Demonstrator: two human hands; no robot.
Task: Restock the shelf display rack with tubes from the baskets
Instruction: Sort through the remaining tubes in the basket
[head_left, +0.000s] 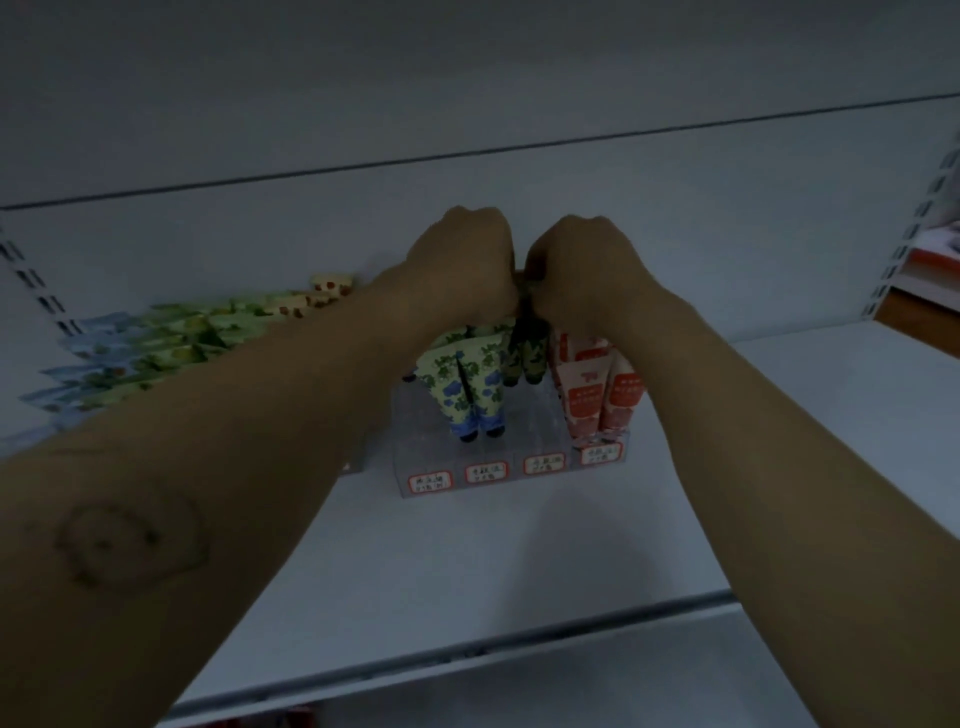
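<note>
A: Where are the tubes?
B: Two dark green tubes (527, 353) upright at the back of the clear plastic rack (540, 431) on the white shelf (519, 545). Lane ahead of them is open. Right hand (582, 265) grip pinches their tops. Left hand (462, 260) clenched alongside, fingers hidden, can't tell.
A: Counts?
B: Two floral tubes (467, 389), four red-white tubes (587, 400), partly hidden.

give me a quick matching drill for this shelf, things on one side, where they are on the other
Things: 1 red tubes; 2 dark green tubes; 3 flowered tubes; 4 loose tubes
Places: a lying flat, left of the rack; b rack's right end; c just under the left hand and right hand; d standing just left of the dark green ones
Pairs: 1-b; 2-c; 3-d; 4-a
</note>
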